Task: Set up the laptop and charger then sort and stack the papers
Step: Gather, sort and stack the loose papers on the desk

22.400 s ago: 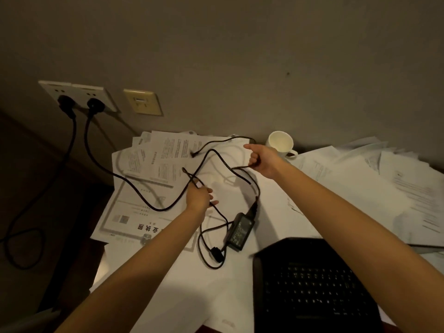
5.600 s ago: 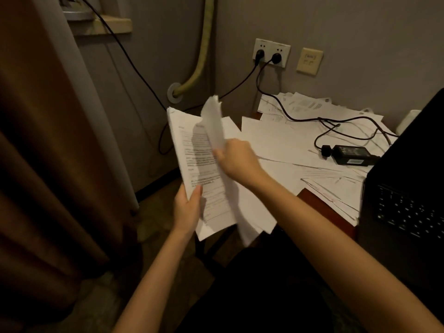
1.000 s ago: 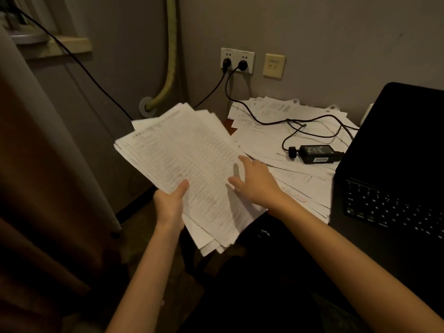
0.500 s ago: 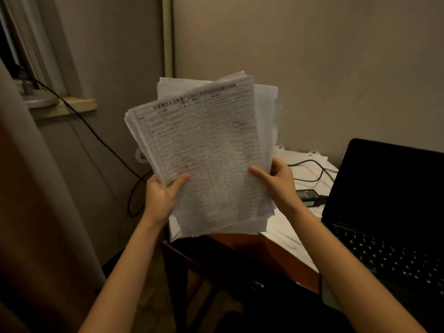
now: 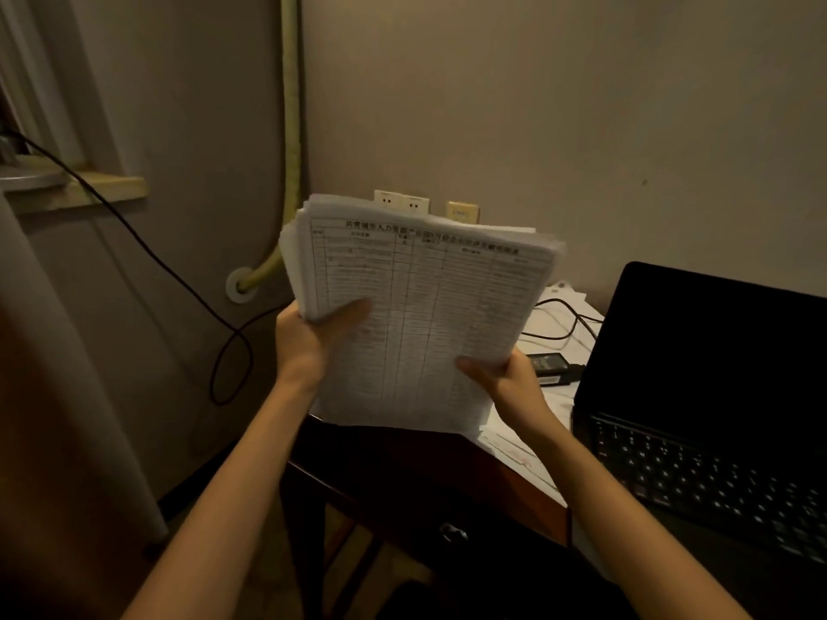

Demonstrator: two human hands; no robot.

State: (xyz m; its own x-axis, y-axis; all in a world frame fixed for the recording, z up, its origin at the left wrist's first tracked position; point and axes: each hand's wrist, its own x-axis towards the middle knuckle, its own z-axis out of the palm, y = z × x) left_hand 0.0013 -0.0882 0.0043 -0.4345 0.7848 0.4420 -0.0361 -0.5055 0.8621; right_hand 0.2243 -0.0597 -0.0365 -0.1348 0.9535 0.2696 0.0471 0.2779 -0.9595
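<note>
Paper stack (image 5: 416, 324), centre frame, raised above the counter (image 5: 447, 467) edge, left hand (image 5: 309, 340) and right hand (image 5: 505, 380) each gripping a lower side with thumbs in front; step judged: squaring gathered sheets; next: lower beside the open laptop (image 5: 702, 422) at right, clear of loose papers (image 5: 519, 445)

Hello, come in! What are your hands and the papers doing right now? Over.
Left hand and right hand both grip the paper stack, held upright above the desk edge. Laptop open, screen dark. Nothing in the way.
</note>
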